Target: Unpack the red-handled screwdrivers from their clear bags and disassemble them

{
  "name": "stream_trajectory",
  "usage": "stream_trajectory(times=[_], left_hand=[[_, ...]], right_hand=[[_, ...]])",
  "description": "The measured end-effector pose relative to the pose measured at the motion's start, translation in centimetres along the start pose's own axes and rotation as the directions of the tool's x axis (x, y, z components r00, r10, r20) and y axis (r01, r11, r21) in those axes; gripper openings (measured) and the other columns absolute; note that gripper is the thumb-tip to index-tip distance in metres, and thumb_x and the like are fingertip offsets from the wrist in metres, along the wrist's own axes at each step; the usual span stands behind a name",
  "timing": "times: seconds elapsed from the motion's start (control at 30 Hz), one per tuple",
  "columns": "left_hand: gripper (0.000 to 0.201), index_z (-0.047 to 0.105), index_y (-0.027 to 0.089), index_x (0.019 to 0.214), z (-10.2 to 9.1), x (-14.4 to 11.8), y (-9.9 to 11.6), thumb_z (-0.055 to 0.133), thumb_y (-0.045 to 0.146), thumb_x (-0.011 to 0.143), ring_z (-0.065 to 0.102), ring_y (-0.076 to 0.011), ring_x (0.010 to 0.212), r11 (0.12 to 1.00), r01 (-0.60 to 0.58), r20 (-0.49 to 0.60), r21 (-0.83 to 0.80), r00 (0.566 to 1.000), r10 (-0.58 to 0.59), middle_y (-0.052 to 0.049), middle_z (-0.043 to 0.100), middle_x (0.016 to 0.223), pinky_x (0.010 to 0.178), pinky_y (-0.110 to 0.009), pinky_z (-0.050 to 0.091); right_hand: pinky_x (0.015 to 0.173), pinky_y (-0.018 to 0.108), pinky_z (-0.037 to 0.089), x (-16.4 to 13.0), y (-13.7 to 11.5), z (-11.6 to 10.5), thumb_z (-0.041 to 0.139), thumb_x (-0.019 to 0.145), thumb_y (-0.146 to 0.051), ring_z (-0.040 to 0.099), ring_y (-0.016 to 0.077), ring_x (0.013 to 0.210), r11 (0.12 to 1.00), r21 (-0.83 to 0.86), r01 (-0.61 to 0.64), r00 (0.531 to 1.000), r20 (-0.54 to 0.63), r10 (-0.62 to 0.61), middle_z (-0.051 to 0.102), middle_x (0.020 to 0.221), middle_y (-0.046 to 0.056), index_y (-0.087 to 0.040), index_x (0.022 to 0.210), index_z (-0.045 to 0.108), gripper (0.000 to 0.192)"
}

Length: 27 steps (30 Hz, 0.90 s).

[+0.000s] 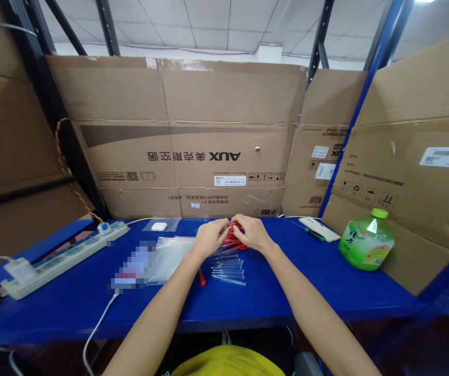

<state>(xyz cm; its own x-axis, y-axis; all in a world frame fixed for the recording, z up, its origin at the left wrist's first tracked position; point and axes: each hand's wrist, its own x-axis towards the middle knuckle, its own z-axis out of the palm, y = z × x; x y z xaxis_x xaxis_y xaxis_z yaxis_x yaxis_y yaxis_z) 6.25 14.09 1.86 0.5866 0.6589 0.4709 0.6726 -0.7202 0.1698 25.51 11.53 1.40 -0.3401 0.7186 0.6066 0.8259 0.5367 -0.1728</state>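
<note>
both hands (pixel 230 235) meet mid-shelf over clear tubes (pixel 228 269). left of them lie a plastic bag (pixel 169 256) and a power strip (pixel 63 258); to the right stands a green bottle (pixel 366 241). a cardboard wall (pixel 177 136) closes the back. bare blue shelf (pixel 287 292) lies open at the front.

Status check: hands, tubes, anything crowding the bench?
Left hand and right hand both pinching the red-capped tubes. Clear plastic bag lies left. Green bottle far right, apart.
</note>
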Motion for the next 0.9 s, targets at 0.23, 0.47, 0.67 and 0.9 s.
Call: stream_trajectory(times=[0.23, 0.47, 0.67, 0.9], left_hand=[[0.031, 0.053, 0.024, 0.107, 1.1, -0.1, -0.1, 0.025, 0.037, 0.106, 0.07, -0.0222, 0.093, 1.0, 0.025, 0.113, 0.01, 0.993, -0.026, -0.006, 0.073, 0.102, 0.074, -0.029, 0.044], [0.034, 0.055, 0.025, 0.116, 1.2, -0.1, -0.2, 0.025, 0.037, 0.107, 0.071, -0.0227, 0.096, 0.997, 0.031, 0.146, 0.075, 0.988, -0.042, -0.008, 0.074, 0.102, 0.077, -0.028, 0.047], [0.038, 0.056, 0.027, 0.127, 1.0, -0.2, -0.3, 0.026, 0.036, 0.106, 0.071, -0.0234, 0.097, 0.998, -0.025, 0.138, 0.065, 0.99, 0.016, -0.008, 0.075, 0.107, 0.077, -0.028, 0.047], [0.04, 0.059, 0.027, 0.126, 0.9, -0.1, -0.4, 0.026, 0.038, 0.107, 0.071, -0.0244, 0.095, 0.997, -0.046, 0.125, 0.061, 0.991, 0.038, -0.008, 0.075, 0.106, 0.077, -0.029, 0.047]], right_hand=[[0.076, 0.025, 0.039, -0.1, 0.3, 0.7, 0.05, 0.098, -0.029, 0.065, 0.0169, 0.091, 0.999, -0.001, -0.049, 0.999, 0.021, 0.049, 0.072, 0.101, 0.004, -0.022, 0.1, 0.064, 0.016], [0.069, 0.025, 0.035, -0.3, 0.2, 0.7, 0.051, 0.096, -0.029, 0.065, 0.0171, 0.085, 0.994, -0.062, -0.085, 0.995, 0.055, 0.088, 0.073, 0.097, 0.003, -0.023, 0.098, 0.064, 0.015], [0.065, 0.026, 0.03, -0.3, -0.2, 1.1, 0.05, 0.093, -0.025, 0.063, 0.0176, 0.079, 0.988, -0.125, -0.089, 0.993, 0.068, 0.098, 0.073, 0.091, 0.004, -0.022, 0.093, 0.063, 0.014], [0.065, 0.027, 0.031, -0.2, -0.3, 1.5, 0.049, 0.088, -0.019, 0.061, 0.0181, 0.076, 0.984, -0.164, -0.07, 0.997, 0.018, 0.074, 0.071, 0.087, 0.005, -0.021, 0.087, 0.062, 0.013]])
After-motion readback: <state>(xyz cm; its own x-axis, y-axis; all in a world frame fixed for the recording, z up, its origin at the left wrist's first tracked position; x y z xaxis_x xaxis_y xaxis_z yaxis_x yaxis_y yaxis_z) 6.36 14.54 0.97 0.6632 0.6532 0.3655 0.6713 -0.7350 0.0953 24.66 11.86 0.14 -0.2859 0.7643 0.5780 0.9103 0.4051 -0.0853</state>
